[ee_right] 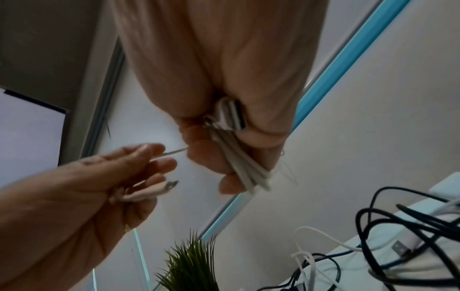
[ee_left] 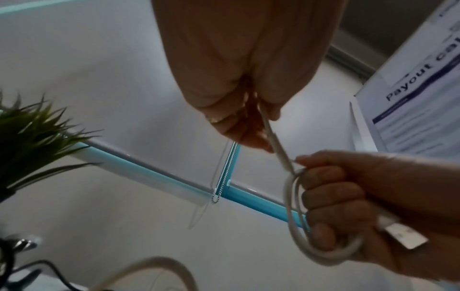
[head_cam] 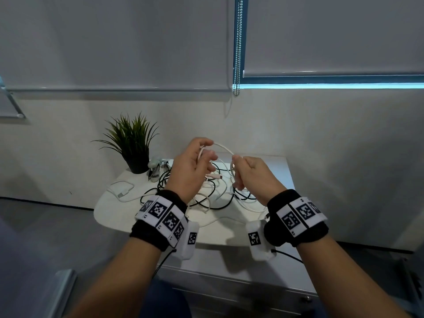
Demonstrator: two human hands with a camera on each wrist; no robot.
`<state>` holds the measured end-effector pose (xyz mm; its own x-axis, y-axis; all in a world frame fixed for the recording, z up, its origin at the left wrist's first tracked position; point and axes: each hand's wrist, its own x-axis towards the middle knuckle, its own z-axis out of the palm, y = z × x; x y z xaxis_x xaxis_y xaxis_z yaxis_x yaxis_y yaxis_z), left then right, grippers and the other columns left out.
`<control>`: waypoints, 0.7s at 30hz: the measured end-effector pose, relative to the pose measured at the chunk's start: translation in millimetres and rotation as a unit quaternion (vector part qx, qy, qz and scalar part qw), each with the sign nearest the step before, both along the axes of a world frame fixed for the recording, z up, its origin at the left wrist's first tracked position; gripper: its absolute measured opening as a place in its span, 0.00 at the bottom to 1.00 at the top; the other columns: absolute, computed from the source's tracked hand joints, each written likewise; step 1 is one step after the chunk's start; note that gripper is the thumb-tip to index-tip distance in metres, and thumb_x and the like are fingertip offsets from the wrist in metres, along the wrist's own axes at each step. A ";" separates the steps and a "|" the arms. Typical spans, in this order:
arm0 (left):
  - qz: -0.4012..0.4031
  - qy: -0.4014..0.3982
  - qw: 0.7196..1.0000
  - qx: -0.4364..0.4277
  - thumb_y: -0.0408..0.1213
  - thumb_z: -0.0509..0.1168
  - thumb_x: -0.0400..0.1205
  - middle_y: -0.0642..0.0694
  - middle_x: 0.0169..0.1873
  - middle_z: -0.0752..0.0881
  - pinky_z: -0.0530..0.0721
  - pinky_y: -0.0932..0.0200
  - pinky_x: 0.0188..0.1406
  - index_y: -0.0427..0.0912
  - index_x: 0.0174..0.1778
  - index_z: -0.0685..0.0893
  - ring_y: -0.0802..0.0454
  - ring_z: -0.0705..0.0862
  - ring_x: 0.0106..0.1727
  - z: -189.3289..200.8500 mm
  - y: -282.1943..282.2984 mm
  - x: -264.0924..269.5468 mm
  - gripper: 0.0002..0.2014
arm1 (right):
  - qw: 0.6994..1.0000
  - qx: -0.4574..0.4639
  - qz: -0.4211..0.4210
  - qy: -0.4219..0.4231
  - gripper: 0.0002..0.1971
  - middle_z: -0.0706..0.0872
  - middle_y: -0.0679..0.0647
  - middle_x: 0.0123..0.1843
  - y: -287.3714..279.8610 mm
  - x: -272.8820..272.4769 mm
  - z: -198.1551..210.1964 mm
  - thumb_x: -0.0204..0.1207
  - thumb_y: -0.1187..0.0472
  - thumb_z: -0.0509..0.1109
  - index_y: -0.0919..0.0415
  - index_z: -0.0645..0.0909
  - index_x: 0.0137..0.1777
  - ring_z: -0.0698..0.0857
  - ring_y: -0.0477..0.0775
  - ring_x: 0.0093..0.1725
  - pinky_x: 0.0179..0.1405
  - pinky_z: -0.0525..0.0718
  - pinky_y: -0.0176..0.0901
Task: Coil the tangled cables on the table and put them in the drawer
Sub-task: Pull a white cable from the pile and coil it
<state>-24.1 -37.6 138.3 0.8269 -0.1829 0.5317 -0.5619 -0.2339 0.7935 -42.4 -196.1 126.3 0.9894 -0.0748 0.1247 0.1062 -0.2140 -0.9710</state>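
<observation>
Two hands work above the clutter, and going from the left side across: a potted plant [head_cam: 132,143] stands at the back-left of the white counter [head_cam: 110,210], with a white adapter [head_cam: 122,191] lying in front of it. Next comes the left hand [head_cam: 192,166], raised over the counter, its fingers loosely curled and pinching the free run of the white cable [head_cam: 223,148]; a pinkish plug end also sits between its lower fingers in the right wrist view. From that pinch the white cable arcs rightward, its long axis lying roughly side to side between the hands, to the right hand [head_cam: 250,174], which is clamped in a fist on a bundle of finished loops [ee_left: 296,222] with a flat USB plug [ee_left: 404,237] sticking out of the palm side. Below both hands the tangle of black and white cables [head_cam: 213,191] lies spread on the counter, still uncoiled. The slack to be wound lies to the left of the coil, so the left hand looks the one placed to feed the next turn over the right fist. Drawer fronts [head_cam: 241,292] show closed below the counter edge.
</observation>
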 end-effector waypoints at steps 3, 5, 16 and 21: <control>0.042 -0.030 0.999 0.001 0.36 0.56 0.86 0.51 0.38 0.86 0.84 0.64 0.30 0.51 0.54 0.74 0.58 0.83 0.30 -0.7 6.1 2.5 0.06 | 0.998 0.047 0.039 0.012 0.20 0.71 0.55 0.22 -4.1 -12.7 3.8 0.82 0.54 0.63 0.61 0.74 0.29 0.72 0.56 0.28 0.27 0.79 0.36; 0.060 -0.035 0.997 0.039 0.38 0.56 0.86 0.54 0.37 0.86 0.83 0.62 0.30 0.49 0.50 0.76 0.58 0.83 0.30 -5.0 9.7 6.0 0.04 | 0.994 0.089 0.055 0.011 0.22 0.69 0.53 0.20 -6.5 -17.4 7.1 0.82 0.53 0.63 0.59 0.73 0.26 0.72 0.56 0.26 0.27 0.78 0.39; -0.073 0.068 0.991 0.090 0.42 0.57 0.84 0.53 0.48 0.89 0.81 0.63 0.46 0.54 0.60 0.81 0.56 0.87 0.43 -22.0 1.6 4.0 0.12 | 0.977 0.189 0.095 0.029 0.25 0.66 0.54 0.17 -5.3 -15.8 10.2 0.85 0.47 0.54 0.59 0.65 0.28 0.77 0.56 0.19 0.30 0.79 0.45; -0.176 0.118 0.977 0.003 0.31 0.60 0.83 0.58 0.34 0.89 0.78 0.74 0.39 0.43 0.56 0.81 0.66 0.84 0.36 -18.2 -10.7 -7.9 0.08 | 0.977 0.187 0.102 0.023 0.24 0.68 0.53 0.16 -2.5 -13.3 6.8 0.85 0.47 0.53 0.60 0.66 0.30 0.79 0.55 0.19 0.34 0.77 0.47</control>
<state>-32.0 -48.2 120.1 0.8114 -0.4810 0.3319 -0.4102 -0.0642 0.9097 -55.7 -198.6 133.1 0.9924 0.0918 0.0816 0.0643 0.1770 -0.9821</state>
